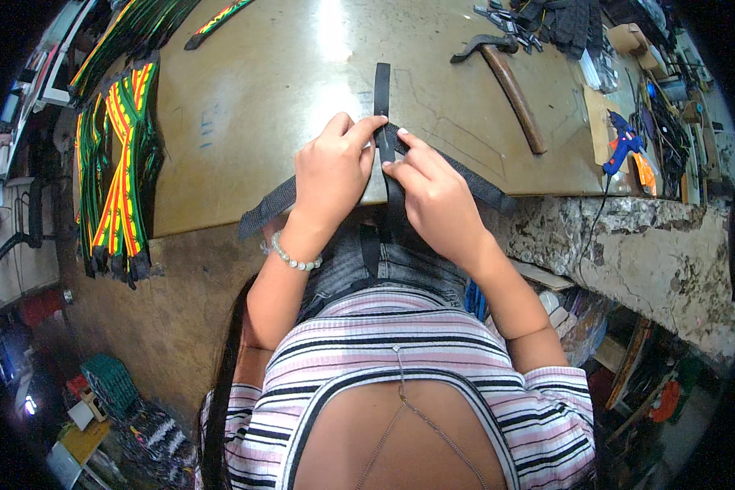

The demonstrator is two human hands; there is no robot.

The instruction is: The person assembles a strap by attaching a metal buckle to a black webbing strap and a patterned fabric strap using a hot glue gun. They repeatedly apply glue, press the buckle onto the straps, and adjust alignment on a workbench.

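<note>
A black webbing strap [382, 88] runs from the table toward me, crossed near the table's front edge by another black strap whose ends [268, 207] slant down to the left and right. At the crossing my left hand [335, 163] pinches the webbing, its index finger and thumb pressed on it. Just to the right, the fingers of my right hand [427, 181] close on the same webbing, slightly nearer to me. The lower end of the strap hangs past the edge over my lap. Part of the crossing is hidden under my fingers.
A hammer [510, 94] lies at the right, beyond it metal pieces [518, 28] and black webbing. At the right edge sits a blue glue gun [624, 145] with its cord hanging. Patterned green, yellow and red straps [121, 163] drape over the left edge of the table [245, 106].
</note>
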